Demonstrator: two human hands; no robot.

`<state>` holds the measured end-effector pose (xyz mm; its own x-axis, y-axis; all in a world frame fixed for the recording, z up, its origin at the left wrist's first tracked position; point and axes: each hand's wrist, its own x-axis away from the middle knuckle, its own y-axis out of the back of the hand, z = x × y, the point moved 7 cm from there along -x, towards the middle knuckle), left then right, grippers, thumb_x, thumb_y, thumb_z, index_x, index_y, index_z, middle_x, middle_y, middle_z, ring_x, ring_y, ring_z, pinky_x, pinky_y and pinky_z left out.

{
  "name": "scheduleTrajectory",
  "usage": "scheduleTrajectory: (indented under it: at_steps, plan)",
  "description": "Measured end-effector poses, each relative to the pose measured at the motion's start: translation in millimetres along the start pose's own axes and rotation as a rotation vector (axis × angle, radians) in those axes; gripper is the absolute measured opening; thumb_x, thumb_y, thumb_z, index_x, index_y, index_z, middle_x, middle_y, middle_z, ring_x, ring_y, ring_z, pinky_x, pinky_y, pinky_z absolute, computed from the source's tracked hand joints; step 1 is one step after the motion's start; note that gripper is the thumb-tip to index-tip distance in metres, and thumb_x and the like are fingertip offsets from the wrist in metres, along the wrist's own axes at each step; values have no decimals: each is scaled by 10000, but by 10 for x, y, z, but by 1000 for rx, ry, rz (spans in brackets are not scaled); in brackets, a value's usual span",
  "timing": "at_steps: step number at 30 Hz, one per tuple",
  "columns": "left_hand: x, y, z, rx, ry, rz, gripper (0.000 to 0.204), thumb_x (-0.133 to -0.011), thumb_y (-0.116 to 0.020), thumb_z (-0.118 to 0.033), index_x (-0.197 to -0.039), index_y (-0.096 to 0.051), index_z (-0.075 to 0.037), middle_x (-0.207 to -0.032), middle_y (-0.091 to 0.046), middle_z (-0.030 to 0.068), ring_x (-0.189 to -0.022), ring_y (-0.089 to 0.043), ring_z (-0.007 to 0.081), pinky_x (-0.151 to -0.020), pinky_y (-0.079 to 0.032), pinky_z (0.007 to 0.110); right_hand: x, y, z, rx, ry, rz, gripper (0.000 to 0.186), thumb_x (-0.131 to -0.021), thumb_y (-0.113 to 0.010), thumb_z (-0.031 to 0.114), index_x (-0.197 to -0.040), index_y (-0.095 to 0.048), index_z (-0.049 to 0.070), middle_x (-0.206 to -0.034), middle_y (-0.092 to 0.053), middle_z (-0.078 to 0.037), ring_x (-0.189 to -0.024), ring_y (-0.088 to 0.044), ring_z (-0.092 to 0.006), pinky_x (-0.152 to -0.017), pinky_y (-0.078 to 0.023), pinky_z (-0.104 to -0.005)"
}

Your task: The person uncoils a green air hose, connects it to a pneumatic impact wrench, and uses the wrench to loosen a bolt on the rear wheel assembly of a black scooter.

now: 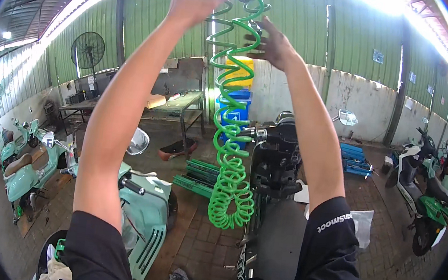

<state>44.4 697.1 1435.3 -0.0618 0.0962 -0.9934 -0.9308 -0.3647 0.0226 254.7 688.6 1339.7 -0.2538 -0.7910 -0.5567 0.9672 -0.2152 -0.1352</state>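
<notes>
A coiled green air hose [234,103] hangs from the top edge in front of me, its lower turns bunched into a loop. Both my arms are raised around it. My left hand [191,2] is up at the left of the hose's top, thumb stretched towards the coils; its fingertips are lost in glare and past the top edge. Right of the hose, my right hand [276,45] has its fingers spread towards the coils, with dark marks on the skin. A small dark part shows by its fingers, too unclear to name.
Below the hose, a black scooter [274,231] stands at right and a mint-green scooter [147,213] at left. Beyond are green metal racks [199,178], a workbench [184,104], a blue bin [233,111] and blue racks [356,159]. More scooters [429,197] line both sides.
</notes>
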Motion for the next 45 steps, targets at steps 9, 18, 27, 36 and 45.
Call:
scheduleTrajectory:
  at_steps: [9,18,27,36,45]
  plan:
    - [-72,-609,353,13,22,559,495,-737,-616,-302,-1112,-496,-2,-1128,-541,165,-926,-570,285,-844,-425,375,-461,522,141,295,222,-60,307,-883,-506,172,-1178,-484,89,-802,-557,-70,-590,-530,-128,-530,-480,-282]
    - [-330,-243,-3,210,-93,213,598,-686,-672,-356,-1163,-470,-57,-1160,-507,179,-1054,-507,290,-910,-391,369,-479,137,824,933,912,-259,306,-821,-578,102,-1123,-539,69,-868,-568,-128,-555,-526,-149,-548,-451,-274]
    - [6,-378,205,-415,-126,274,506,-706,-646,-388,-1123,-523,-128,-1243,-422,104,-1128,-434,288,-941,-366,410,-101,-6,1096,732,849,-196,297,-834,-563,108,-1126,-527,65,-784,-606,-109,-557,-551,-128,-535,-461,-258]
    - [601,-498,74,6,-355,260,336,-748,-635,-245,-1031,-549,-87,-1202,-487,136,-1129,-438,316,-953,-336,409,73,345,1203,783,594,-594,369,-763,-670,207,-1004,-515,-24,-802,-631,-129,-554,-597,-145,-509,-479,-264]
    - [1361,-400,200,340,-79,145,262,-720,-634,-46,-937,-488,-36,-920,-609,122,-1068,-515,299,-935,-377,399,7,243,1134,642,691,-541,401,-757,-652,223,-1025,-493,-28,-847,-616,-166,-699,-626,-190,-602,-493,-261]
